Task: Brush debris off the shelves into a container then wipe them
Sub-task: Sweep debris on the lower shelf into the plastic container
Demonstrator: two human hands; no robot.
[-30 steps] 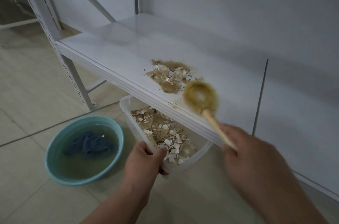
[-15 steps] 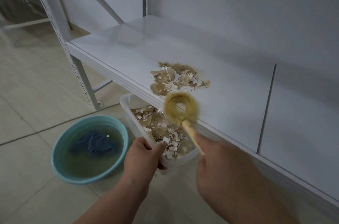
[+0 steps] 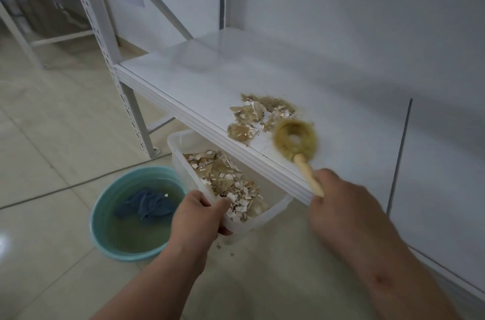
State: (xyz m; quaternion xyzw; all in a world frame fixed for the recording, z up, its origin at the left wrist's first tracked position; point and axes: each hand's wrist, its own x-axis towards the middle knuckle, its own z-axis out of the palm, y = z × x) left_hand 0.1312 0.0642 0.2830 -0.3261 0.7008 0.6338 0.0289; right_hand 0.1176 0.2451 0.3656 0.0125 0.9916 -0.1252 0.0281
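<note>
A pile of eggshell bits and brown crumbs, the debris (image 3: 258,116), lies on the white shelf (image 3: 199,78) near its front edge. My right hand (image 3: 341,204) grips the wooden handle of a round bristle brush (image 3: 295,140), whose head rests on the shelf just right of the debris. My left hand (image 3: 198,214) holds the near rim of a clear plastic container (image 3: 273,208), kept under the shelf's front edge and partly filled with shell fragments.
A teal basin (image 3: 105,235) of murky water with a blue cloth (image 3: 148,205) sunk in it stands on the tiled floor to the left. The rack's perforated white upright (image 3: 123,99) stands beyond it. A few crumbs (image 3: 223,246) lie on the floor below the container.
The brush swept forward off the shelf edge over the container, then went back onto the shelf beside the debris. The container stayed under the edge. The pile is a little more spread out.
</note>
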